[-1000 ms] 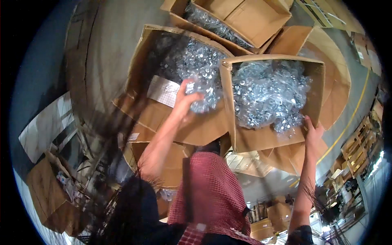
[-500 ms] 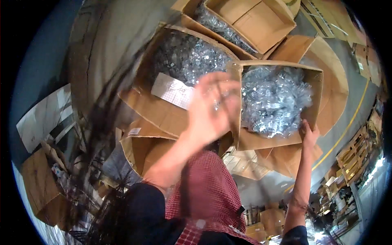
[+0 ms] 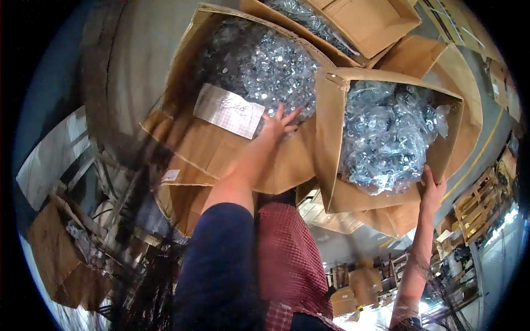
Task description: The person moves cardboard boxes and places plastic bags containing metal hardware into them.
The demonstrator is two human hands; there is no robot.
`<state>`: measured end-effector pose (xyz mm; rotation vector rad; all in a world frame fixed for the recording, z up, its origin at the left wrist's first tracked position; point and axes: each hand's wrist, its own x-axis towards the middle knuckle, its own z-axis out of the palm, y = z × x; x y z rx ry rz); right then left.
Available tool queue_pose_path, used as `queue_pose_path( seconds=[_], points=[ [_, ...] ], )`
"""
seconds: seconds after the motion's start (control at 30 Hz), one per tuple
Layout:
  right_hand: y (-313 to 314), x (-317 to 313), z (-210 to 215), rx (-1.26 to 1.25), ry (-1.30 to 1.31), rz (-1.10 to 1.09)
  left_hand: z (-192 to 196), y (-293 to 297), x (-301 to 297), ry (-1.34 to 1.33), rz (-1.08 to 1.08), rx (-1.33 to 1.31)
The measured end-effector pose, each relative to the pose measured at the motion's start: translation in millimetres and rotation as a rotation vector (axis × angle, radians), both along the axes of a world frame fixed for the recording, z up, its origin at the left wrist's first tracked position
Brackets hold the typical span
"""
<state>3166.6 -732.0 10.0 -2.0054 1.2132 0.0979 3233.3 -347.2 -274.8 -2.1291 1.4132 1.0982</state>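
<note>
My left hand [image 3: 280,122] reaches with fingers spread into a large cardboard box [image 3: 182,60], touching or just over a heap of small shiny parts [image 3: 276,74]; their exact kind is too small to tell. Beside its wrist lies a handwritten paper sheet [image 3: 229,110]. My right hand [image 3: 433,187] grips the near right edge of a smaller cardboard box [image 3: 389,203], fingers partly hidden by its wall. That box is tilted toward me and holds clear plastic bags [image 3: 386,140] of similar small shiny parts.
Behind stand another box of shiny parts [image 3: 301,14] and a cardboard box [image 3: 370,22] tilted on top. An open box [image 3: 190,207] sits below my left forearm. Wooden pallets [image 3: 486,207] lie at right past a yellow floor line [image 3: 477,154]. Another carton [image 3: 61,259] stands at left.
My left hand has moved from beside the smaller box's left wall onto the shiny parts in the large box, fingers spreading. My right hand keeps its grip on the smaller box.
</note>
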Motion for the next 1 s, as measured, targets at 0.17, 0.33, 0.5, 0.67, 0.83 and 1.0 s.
queue_pose_path(
  seconds=[0.17, 0.33, 0.5, 0.67, 0.83, 1.0],
  points=[
    [-5, -4, -5, 0.012, 0.072, -0.01, -19, 21, -38, -0.108, 0.235, -0.076],
    [-2, 4, 4, 0.043, 0.101, -0.103, -27, 12, -27, -0.069, 0.199, 0.003],
    [4, -4, -2, -0.08, 0.146, -0.06, -31, 27, -21, -0.004, 0.162, 0.025],
    [-4, -2, 1, 0.022, 0.064, -0.026, -3, 34, -3, 0.163, 0.511, -0.174],
    [-10, -4, -7, -0.042, 0.049, 0.102, 33, 50, 1, 0.081, 0.704, -0.27],
    [-11, -5, 2, -0.115, 0.036, 0.12, 113, 79, 17, 0.257, 1.208, -0.478]
  ],
)
